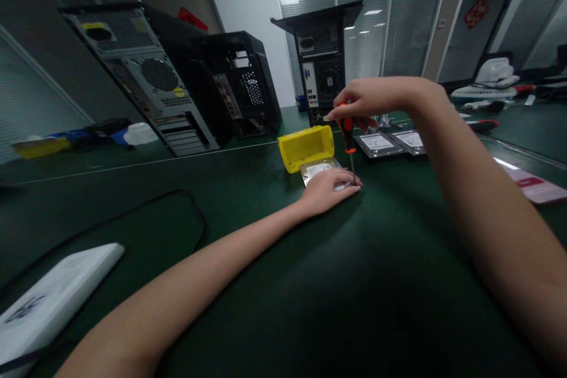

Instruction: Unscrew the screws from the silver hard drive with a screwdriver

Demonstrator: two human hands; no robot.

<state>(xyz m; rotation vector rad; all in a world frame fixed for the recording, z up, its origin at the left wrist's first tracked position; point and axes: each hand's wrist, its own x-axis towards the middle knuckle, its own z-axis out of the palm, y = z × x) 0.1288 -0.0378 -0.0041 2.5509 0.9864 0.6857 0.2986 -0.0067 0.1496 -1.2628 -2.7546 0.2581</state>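
My right hand [357, 107] grips a red and black screwdriver [349, 137] from above, its shaft pointing almost straight down. The shaft's tip reaches the right edge of a hard drive [316, 168], between the thumb and fingers of my left hand [328, 189]. That hand lies over the drive and holds it down on the green table. Much of the drive is hidden beneath my fingers. Right behind it stands an open yellow plastic box [306, 149]. Two more hard drives, a nearer one [378, 143] and another [411, 139], lie to the right, partly behind my right arm.
Black computer cases stand at the back: a large one [155, 77], an open one [248, 82] and another [322, 59]. On the left lie a white power-strip-like block [62, 289] and a black cable [195, 207]. A pink-and-white card [535, 186] rests at the right.
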